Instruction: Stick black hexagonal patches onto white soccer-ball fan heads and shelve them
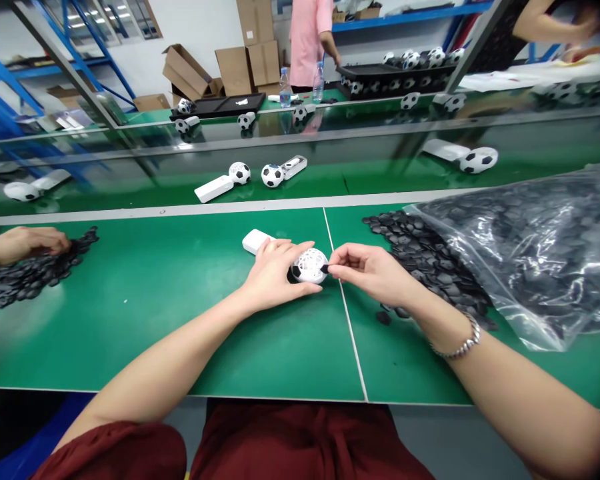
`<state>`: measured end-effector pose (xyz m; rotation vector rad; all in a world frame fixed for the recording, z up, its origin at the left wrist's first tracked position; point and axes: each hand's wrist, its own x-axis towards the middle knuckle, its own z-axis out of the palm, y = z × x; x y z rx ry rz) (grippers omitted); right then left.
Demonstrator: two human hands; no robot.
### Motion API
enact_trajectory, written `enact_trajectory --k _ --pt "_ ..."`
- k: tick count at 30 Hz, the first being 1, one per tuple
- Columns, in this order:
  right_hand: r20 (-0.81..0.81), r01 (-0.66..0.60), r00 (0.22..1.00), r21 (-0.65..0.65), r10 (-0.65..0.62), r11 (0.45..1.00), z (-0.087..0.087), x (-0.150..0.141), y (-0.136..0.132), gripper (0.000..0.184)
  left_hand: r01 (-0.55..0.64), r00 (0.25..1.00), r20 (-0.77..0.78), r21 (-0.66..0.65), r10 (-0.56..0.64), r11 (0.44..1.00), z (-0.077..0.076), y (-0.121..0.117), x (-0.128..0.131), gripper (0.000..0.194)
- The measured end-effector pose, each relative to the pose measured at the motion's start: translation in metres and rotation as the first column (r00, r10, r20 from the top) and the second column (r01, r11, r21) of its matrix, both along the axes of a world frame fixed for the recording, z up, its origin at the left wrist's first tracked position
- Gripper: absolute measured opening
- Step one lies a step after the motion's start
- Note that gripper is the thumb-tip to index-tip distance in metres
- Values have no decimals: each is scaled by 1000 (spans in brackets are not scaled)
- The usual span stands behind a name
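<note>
On the green tabletop lies a white handheld fan (312, 263) with a round, football-patterned head and a flat handle pointing up and left. My left hand (279, 275) is closed around the head, fingers over its far side and thumb along the near edge. Between the thumb and forefinger of my right hand (367, 270) is a small black plastic piece (325, 269), touching or very close to the head's right edge. Beyond that hand spreads a pile of similar black pieces (425, 257), with one loose piece (383, 318) nearer to me.
A clear plastic bag (540, 247) of black pieces lies at the right. Another person's hand (35, 241) is in a second black pile (30, 277) at left. Beyond a pale rail (180, 210), football-headed fans (273, 175) lie on a green belt (370, 170).
</note>
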<state>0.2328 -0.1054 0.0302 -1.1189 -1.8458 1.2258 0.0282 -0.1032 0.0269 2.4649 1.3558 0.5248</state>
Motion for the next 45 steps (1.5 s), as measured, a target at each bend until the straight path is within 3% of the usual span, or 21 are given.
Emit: enact_trajectory --k 10,14,20,26,30,36,39,41,45 --pt "108 15 993 209 -38 978 -8 -10 -2 13 -50 998 37 -5 51 999 0 -3 4 59" --pt "71 62 995 176 -76 982 -13 -11 -1 14 -84 993 78 -41 87 996 1 -3 5 58" --pt "-139 33 990 -54 -40 998 -19 -17 0 29 -100 980 161 -101 116 990 3 -3 5 58" --pt "-5 101 995 64 -101 993 -20 -20 -4 29 -90 965 230 -168 128 982 3 -2 5 60" --pt "-8 135 991 93 -135 986 -22 -23 -6 30 -88 956 262 -178 134 980 1 -2 4 59" --pt "-7 74 997 108 -73 991 -21 -15 5 26 -18 971 233 -129 48 991 -1 0 4 57" --pt "184 143 964 252 -192 957 -11 6 16 18 -22 978 205 -102 42 995 -2 0 4 68" --pt "394 193 858 346 -329 918 -5 24 22 13 -43 979 195 -89 60 995 -3 0 3 71" --pt "677 153 676 255 -290 955 0 47 27 9 55 989 148 -167 -30 984 2 1 -1 63"
